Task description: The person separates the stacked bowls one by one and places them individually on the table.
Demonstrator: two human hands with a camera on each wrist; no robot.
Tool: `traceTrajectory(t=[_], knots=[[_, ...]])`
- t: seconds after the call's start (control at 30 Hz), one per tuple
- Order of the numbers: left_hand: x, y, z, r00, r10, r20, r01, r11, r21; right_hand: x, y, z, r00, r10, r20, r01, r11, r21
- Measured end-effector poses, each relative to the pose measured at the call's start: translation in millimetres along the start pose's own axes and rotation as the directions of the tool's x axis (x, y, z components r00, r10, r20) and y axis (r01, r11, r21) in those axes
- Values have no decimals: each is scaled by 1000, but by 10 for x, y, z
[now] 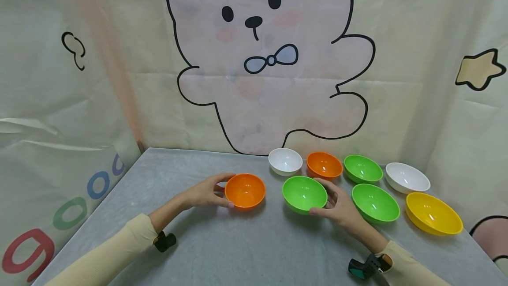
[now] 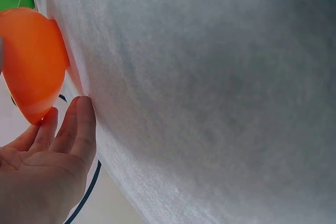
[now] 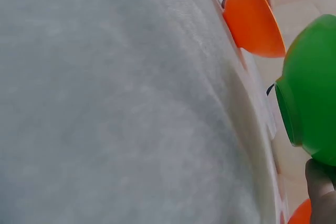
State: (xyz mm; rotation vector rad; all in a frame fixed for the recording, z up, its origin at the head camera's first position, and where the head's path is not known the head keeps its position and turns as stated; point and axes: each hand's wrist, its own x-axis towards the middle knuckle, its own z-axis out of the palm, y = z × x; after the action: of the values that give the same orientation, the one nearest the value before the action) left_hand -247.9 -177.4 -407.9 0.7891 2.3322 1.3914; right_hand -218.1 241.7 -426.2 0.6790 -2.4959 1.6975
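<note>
L hand [image 1: 206, 192] cupped the round orange plastic bowl [image 1: 245, 190] mid-table, nearer the grey cloth-covered table's [image 1: 222, 246] left edge, fingers curled round its rim. R hand [image 1: 337, 206] likewise gripped the round green plastic bowl [image 1: 304, 194] beside it, prob. steadying both.

Your arms, sleeved and strapped.
You wear long cream sleeves [image 1: 119, 250] to both wrists, with a small black device [image 1: 164, 241] strapped under each; the right device [image 1: 367, 266] shows teal and orange.
</note>
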Motion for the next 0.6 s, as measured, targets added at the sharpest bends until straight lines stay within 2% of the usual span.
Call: traceTrajectory(t=[0.3,0.43,0.6], knots=[[2,-6,5,1000,-20,-4,20,1000,2,-143,-5,-47,991,108,-79,-104,993,53],[5,-1,6,1000,-21,-3,21,1000,6,-190,-4,-66,981,159,-109,-156,987,35],[3,9,7,1000,-20,-2,20,1000,4,-238,33,-80,975,180,-128,-178,984,25]])
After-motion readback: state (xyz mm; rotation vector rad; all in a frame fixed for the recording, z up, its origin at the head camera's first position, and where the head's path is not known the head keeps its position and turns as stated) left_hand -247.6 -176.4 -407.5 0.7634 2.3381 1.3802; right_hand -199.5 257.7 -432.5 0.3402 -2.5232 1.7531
